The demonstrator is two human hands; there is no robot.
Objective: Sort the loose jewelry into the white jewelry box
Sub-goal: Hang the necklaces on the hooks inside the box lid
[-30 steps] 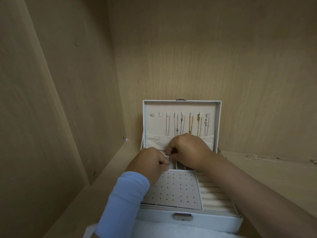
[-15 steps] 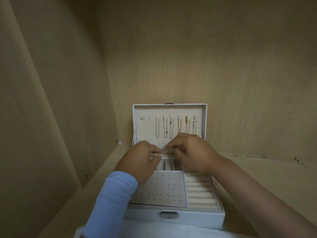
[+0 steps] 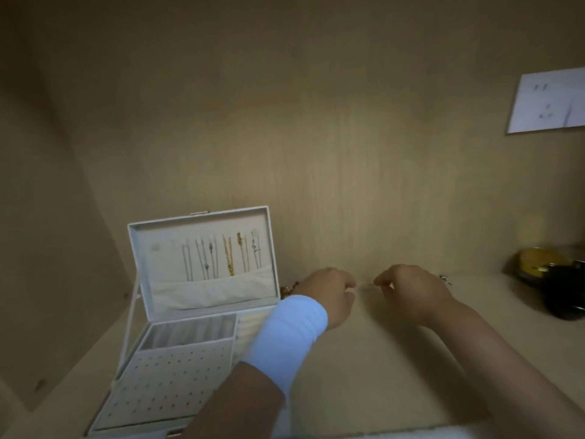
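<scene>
2 hands, left [image 3: 329,293] and right [image 3: 408,288], pinch what may be a thin chain right of the open white jewelry box [image 3: 202,274] on the wooden shelf [image 3: 380,375].

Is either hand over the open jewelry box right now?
No: both the left hand and right hand are on the wooden shelf to the right of the white jewelry box.

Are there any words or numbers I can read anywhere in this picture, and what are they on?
None can be read.
White wall plate: only dark socket slots, no letters.
Jewelry box: plain metal clasp, no writing.
Dark and yellow thing far right: too blurred to tell.
</scene>
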